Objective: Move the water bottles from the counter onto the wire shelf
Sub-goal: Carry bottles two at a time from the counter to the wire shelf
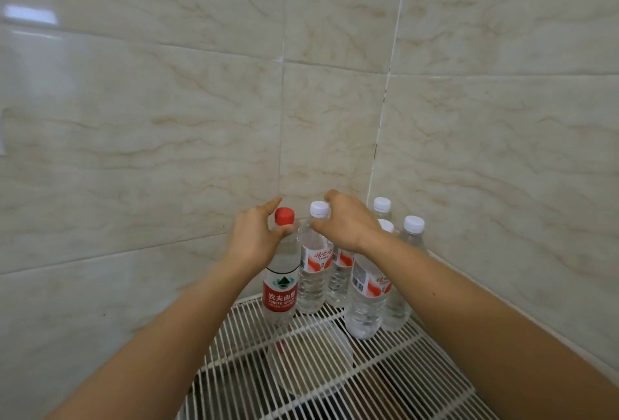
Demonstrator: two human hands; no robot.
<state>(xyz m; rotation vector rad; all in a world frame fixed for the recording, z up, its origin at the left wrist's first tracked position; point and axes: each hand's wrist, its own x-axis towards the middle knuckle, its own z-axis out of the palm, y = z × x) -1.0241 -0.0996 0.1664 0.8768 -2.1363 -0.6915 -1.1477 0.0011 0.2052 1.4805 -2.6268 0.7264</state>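
Several clear water bottles stand upright on the white wire shelf in the tiled corner. A red-capped bottle with a red label stands at the front left; my left hand wraps its neck just below the cap. Beside it a white-capped bottle has my right hand pinched on its neck under the cap. More white-capped bottles stand behind and to the right, one partly hidden by my right wrist.
Marble-look tiled walls close in on the left, back and right of the shelf. Through the wires below shows a clear round container and dark space. The shelf's front half holds nothing.
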